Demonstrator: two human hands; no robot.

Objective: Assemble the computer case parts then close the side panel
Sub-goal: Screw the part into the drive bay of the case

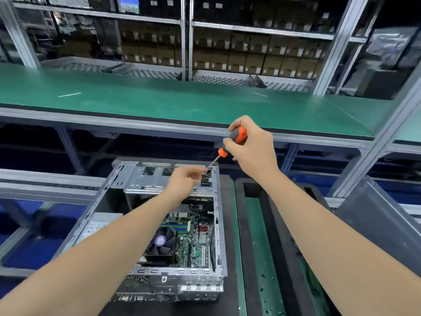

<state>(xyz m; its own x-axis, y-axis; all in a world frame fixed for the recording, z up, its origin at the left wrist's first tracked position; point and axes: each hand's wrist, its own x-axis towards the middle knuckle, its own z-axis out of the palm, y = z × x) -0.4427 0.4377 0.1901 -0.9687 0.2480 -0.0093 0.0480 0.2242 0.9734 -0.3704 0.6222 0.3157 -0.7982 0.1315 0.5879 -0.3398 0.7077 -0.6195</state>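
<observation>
An open metal computer case (107, 197) lies on its side in front of me, its motherboard (193, 233) and black CPU fan (163, 244) exposed. My right hand (252, 147) grips an orange-and-grey screwdriver (237, 136), whose tip points down-left at the far right corner of the drive cage (145, 179). My left hand (184, 179) reaches over the cage and pinches something small and dark right at the screwdriver tip; what it holds is too small to tell.
A black foam tray (248, 224) with a green bottom holding several loose screws (265, 290) lies right of the case. A dark grey panel (382, 222) leans at the far right. A green-topped shelf (159, 96) runs across behind, with racks of boxes beyond.
</observation>
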